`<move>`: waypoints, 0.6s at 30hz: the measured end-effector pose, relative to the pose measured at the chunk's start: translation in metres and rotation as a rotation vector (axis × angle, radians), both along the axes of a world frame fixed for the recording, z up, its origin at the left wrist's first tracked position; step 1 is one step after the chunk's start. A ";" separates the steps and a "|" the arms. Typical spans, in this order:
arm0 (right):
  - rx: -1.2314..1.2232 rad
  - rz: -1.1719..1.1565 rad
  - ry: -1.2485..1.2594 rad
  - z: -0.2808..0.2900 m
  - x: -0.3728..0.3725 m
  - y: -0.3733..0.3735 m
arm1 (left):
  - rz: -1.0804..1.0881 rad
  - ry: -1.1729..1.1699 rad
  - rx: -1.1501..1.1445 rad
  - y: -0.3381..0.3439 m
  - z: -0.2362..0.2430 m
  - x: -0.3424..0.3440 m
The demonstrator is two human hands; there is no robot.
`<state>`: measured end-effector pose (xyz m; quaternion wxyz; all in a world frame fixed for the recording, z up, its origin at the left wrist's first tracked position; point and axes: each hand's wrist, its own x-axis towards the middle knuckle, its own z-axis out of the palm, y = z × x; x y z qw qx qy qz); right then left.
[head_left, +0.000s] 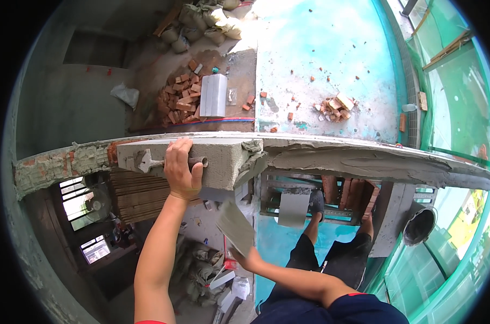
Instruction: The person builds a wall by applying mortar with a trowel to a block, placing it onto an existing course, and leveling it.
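Note:
A large grey block lies on top of the wall, with wet mortar smeared on its right end. My left hand is closed round a short pipe-handled tool with a flared, mortar-crusted metal head, held against the block's near face. The fingers reach over the block's top edge. Lower down, my right hand grips a flat-bladed trowel, slightly blurred, its blade pointing up toward the block. To the right of the block, a thick bed of grey mortar runs along the wall top.
My feet stand on a platform beside stacked bricks and a mortar-coated flat plate. A dark bucket is at the right. Beyond the wall are a brick pile, pale blocks and sacks. Green netting hangs at right.

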<state>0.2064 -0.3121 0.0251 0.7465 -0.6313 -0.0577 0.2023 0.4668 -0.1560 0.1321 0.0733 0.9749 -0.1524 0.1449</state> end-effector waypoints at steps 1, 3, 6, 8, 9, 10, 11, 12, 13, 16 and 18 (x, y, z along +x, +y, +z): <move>-0.080 0.113 -0.073 -0.017 -0.020 -0.030 | -0.005 0.002 0.012 -0.004 0.002 0.004; -0.070 0.395 0.186 -0.009 -0.016 -0.113 | -0.008 -0.008 -0.011 -0.002 0.000 0.004; -0.423 0.316 0.352 0.033 0.032 -0.209 | -0.015 -0.010 -0.031 -0.004 0.000 0.004; -0.726 0.070 0.188 0.050 0.053 -0.244 | -0.007 -0.019 0.004 -0.005 0.000 0.005; -0.677 0.055 0.213 0.055 0.062 -0.247 | -0.014 -0.020 0.004 -0.005 0.000 0.006; -0.626 0.042 0.237 0.060 0.077 -0.251 | -0.012 -0.019 0.003 -0.005 0.000 0.006; -0.484 0.135 0.203 0.070 0.094 -0.249 | -0.012 -0.020 0.001 -0.005 -0.001 0.007; -0.343 0.228 0.168 0.078 0.112 -0.245 | -0.017 -0.022 0.001 -0.005 -0.001 0.007; -0.086 0.370 0.501 0.074 0.126 -0.240 | -0.006 -0.019 0.004 -0.005 -0.001 0.006; 0.315 0.194 0.750 0.057 0.150 -0.204 | -0.008 -0.016 0.015 -0.006 0.000 0.008; 0.362 0.204 0.849 0.037 0.162 -0.190 | -0.009 -0.008 0.001 -0.007 0.001 0.007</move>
